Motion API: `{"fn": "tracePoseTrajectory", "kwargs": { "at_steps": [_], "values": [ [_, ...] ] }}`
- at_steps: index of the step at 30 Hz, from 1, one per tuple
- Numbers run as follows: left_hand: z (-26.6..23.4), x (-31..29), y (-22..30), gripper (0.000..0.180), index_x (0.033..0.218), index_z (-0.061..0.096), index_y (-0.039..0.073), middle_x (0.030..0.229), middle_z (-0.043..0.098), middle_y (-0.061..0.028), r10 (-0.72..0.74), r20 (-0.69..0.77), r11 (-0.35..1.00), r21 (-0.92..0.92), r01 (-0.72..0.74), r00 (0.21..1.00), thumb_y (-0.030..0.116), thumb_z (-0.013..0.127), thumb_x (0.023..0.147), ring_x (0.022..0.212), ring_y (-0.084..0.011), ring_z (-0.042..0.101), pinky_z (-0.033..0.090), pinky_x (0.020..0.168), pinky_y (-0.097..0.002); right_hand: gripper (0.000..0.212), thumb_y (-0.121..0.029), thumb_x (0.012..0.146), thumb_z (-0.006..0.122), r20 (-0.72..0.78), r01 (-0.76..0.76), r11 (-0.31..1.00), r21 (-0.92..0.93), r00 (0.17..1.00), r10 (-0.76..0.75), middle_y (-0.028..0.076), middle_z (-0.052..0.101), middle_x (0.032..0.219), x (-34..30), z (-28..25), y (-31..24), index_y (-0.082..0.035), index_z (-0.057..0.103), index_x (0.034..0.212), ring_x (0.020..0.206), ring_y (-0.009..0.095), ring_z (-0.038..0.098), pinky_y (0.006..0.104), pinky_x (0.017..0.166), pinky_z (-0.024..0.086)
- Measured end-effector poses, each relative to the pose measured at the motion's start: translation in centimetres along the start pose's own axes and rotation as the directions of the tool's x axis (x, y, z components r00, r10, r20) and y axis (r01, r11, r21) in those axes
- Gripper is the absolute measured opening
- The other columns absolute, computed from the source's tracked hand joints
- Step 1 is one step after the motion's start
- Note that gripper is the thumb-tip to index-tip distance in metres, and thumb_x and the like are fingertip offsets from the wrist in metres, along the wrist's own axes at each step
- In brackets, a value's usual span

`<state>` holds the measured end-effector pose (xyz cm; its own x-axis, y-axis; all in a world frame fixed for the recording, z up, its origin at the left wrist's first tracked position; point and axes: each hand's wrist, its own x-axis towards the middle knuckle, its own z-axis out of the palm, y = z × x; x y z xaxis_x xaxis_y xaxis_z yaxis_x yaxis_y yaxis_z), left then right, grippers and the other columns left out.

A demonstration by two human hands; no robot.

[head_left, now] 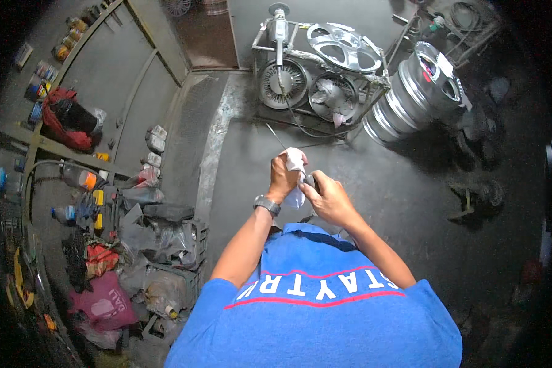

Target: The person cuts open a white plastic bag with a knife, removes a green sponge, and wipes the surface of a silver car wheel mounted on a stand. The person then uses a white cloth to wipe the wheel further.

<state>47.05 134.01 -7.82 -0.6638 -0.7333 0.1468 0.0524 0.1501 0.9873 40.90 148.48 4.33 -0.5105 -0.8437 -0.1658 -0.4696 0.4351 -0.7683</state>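
My left hand, with a dark watch on its wrist, is closed round a white cloth. Part of the cloth hangs below the fingers. A thin metal rod sticks out beyond this hand, up and to the left. Close beside it, my right hand is closed on a dark, rounded handle-like piece, mostly covered by the fingers. Whether rod and dark piece are one tool is hidden by the cloth and hands.
Ahead stands a metal frame carrying wheel rims and a hose-fed tool. More rims are stacked to its right. At left lie bags, a crate and a pink bag. Shelves of containers line the left wall.
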Motion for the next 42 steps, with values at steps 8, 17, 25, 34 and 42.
{"fn": "tracePoseTrajectory", "kwargs": {
  "at_steps": [8, 17, 25, 34, 42],
  "values": [
    [-2.9, 0.5, -1.3, 0.015, 0.079, 0.066, 0.003, 0.072, 0.067, -0.0082, 0.001, -0.1, 1.0, 0.031, 0.002, 0.995, -0.004, 0.052, 0.081, 0.067, -0.0191, 0.066, 0.053, 0.065, -0.0341, 0.03, -0.025, 0.101, 0.066, 0.145, -0.039, 0.995, -0.093, 0.988, 0.052, 0.032, 0.069, 0.09, -2.0, -0.9, -2.1, 0.004, 0.06, 0.105, 0.087, 0.051, 0.069, 0.0531, 0.075, 0.052],
    [-4.3, 1.5, -0.9, 0.013, 0.074, 0.065, 0.004, 0.071, 0.067, -0.0106, 0.225, 0.02, 0.941, 0.254, -0.223, 0.974, -0.007, 0.059, 0.072, 0.064, -0.0256, 0.067, 0.052, 0.061, -0.0376, 0.032, -0.027, 0.099, 0.069, 0.059, 0.048, 0.999, 0.009, 0.997, -0.049, 0.028, 0.067, 0.082, -0.1, 1.1, -1.4, 0.004, 0.061, 0.098, 0.075, 0.044, 0.067, 0.0501, 0.069, 0.051],
    [-2.3, -0.1, -2.2, 0.01, 0.077, 0.064, 0.006, 0.074, 0.069, -0.0125, 0.573, 0.037, 0.681, 0.533, -0.502, 0.818, -0.003, 0.06, 0.079, 0.068, -0.0271, 0.07, 0.053, 0.061, -0.0381, 0.032, -0.026, 0.099, 0.067, 0.055, 0.058, 0.998, 0.023, 0.997, -0.059, 0.033, 0.069, 0.089, 1.3, 1.4, -1.4, 0.006, 0.061, 0.101, 0.087, 0.053, 0.069, 0.0558, 0.076, 0.052],
    [-1.7, 0.9, -0.6, 0.005, 0.079, 0.065, 0.009, 0.073, 0.07, -0.0098, 0.402, -0.006, 0.855, 0.36, -0.373, 0.916, 0.007, 0.07, 0.081, 0.067, -0.0304, 0.071, 0.055, 0.062, -0.0367, 0.033, -0.027, 0.097, 0.071, -0.064, 0.13, 0.99, 0.063, 0.99, -0.126, 0.026, 0.067, 0.079, 2.7, 1.7, -0.3, 0.005, 0.062, 0.097, 0.073, 0.041, 0.067, 0.0491, 0.069, 0.051],
    [-3.3, 0.5, -1.5, 0.014, 0.073, 0.062, 0.006, 0.066, 0.063, -0.0085, 0.52, 0.113, 0.678, 0.549, -0.489, 0.847, -0.001, 0.058, 0.084, 0.064, -0.0167, 0.061, 0.048, 0.058, -0.0355, 0.033, -0.027, 0.098, 0.067, 0.011, 0.106, 0.989, 0.103, 0.994, -0.107, 0.032, 0.07, 0.089, 2.3, 1.5, -2.0, 0.006, 0.065, 0.1, 0.09, 0.048, 0.072, 0.0512, 0.078, 0.054]
  ]
}}
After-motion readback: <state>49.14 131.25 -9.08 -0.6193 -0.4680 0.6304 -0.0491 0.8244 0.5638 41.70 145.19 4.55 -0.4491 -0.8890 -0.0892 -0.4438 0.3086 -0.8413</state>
